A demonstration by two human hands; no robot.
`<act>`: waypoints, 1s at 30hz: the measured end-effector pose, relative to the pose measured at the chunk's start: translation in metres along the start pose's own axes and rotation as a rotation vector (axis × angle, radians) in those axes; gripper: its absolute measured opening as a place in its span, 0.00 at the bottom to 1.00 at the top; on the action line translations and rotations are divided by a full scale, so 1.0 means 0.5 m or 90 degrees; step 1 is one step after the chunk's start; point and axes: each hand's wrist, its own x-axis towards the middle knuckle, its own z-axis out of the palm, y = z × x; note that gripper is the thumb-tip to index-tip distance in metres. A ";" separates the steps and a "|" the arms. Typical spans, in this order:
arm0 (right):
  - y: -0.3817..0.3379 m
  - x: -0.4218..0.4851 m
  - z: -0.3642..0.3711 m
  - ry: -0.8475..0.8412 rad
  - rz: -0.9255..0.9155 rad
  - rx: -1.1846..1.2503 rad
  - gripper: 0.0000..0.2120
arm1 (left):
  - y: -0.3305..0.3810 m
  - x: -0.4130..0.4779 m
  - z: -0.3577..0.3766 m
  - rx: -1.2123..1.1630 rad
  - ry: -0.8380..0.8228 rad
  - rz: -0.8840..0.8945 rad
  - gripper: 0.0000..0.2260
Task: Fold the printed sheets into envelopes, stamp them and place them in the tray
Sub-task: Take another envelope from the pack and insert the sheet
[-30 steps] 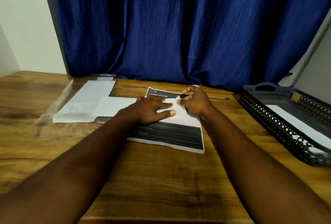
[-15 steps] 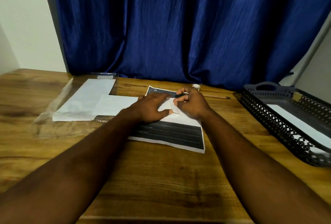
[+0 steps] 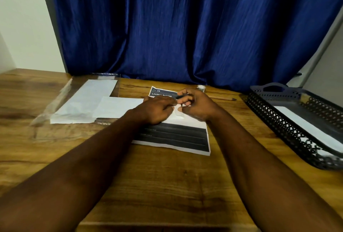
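The fingers of the right hand (image 3: 196,104) curl around a thin dark stick (image 3: 181,96). The left hand (image 3: 157,109) presses its fingers nearly flat on the printed sheet (image 3: 176,139), smooth paper with dark bands, lying mid-desk (image 3: 167,185) on grained wood. The black lattice-walled tray (image 3: 274,120) stands at the right.

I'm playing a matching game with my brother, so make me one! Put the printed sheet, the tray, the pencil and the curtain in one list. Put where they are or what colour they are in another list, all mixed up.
Things:
1. printed sheet
2. tray
3. pencil
4. curtain

Clues:
A. blue, hanging behind the table
B. black mesh, at the table's right side
C. under the left hand and the right hand
D. lying on the table, between sheet and tray

Pairs: 1-C, 2-B, 3-D, 4-A
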 end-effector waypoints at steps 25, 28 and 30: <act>-0.015 -0.028 -0.030 -0.089 0.109 0.027 0.39 | -0.050 -0.003 -0.004 0.038 0.077 -0.089 0.43; -0.021 -0.031 -0.015 -0.038 0.114 0.046 0.42 | -0.044 -0.004 -0.006 0.031 0.130 -0.058 0.42; -0.024 -0.031 -0.006 -0.017 0.114 0.055 0.42 | -0.042 -0.002 -0.009 0.040 0.168 -0.034 0.40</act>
